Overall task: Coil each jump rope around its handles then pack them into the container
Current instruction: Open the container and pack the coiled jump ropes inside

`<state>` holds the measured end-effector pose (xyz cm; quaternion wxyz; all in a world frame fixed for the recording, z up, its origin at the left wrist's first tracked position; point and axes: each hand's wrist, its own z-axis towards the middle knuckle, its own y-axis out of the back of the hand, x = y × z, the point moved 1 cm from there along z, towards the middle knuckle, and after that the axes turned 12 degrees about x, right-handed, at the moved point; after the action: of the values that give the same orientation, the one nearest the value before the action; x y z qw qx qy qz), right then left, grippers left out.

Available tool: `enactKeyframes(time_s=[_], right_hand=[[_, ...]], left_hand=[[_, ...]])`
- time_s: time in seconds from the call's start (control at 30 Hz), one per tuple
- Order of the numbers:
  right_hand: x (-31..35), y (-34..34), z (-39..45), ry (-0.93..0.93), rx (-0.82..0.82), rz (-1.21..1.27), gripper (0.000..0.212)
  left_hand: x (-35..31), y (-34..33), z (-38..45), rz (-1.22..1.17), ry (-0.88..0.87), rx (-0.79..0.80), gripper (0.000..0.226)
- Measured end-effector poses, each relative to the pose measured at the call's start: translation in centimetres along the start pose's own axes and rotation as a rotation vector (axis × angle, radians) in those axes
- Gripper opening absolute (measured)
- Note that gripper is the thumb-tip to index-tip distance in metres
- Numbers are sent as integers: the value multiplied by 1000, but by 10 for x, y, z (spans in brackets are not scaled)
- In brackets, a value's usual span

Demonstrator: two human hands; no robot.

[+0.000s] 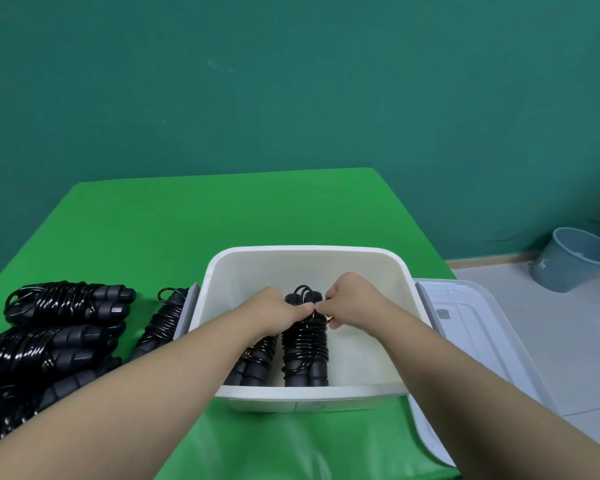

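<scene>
A white container (404, 271) stands on the green table (174, 230). Inside it lies a black coiled jump rope (305, 351), its handles pointing toward me. Both hands reach into the container and meet at the far end of this rope. My left hand (274, 310) grips the coil from the left and my right hand (350, 299) pinches the rope from the right. A second coiled rope (253, 358) lies to its left, partly hidden under my left forearm.
Several coiled black ropes (59, 327) are piled on the table at the left, one (163, 323) right against the container's left wall. The container's white lid (478, 344) lies to the right, overhanging the table edge. A blue bucket (572, 258) stands on the floor at far right.
</scene>
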<state>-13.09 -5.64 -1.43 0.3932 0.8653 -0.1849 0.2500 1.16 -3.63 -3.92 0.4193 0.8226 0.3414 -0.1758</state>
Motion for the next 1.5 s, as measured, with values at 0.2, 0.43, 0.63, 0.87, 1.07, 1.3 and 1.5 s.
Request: enactKeyframes(time_s=[0.2,0.43,0.63,0.87,1.07,1.3,1.5], right_hand=[[7,-3,7,-73,174,-30,21],[-3,-14,15,-68,113,-166,41],[-2,-18,24,-70,99,-307,49],[-1,-20,29,-54,149,-474,48],[-14,-19,34,40,142,-317,43],[-21,-22,36,146,87,-249,36],[-17,-22,38,105,136,-256,38]], left_hand=[[1,-5,5,156,30,-75,46],[-2,-5,3,236,-28,-82,36],[8,47,-41,-85,-271,-406,10],[100,78,-33,5,-51,-695,29],[132,55,-25,220,201,-359,63],[139,54,-23,276,177,-304,77],[104,74,-58,-296,-46,-591,74]])
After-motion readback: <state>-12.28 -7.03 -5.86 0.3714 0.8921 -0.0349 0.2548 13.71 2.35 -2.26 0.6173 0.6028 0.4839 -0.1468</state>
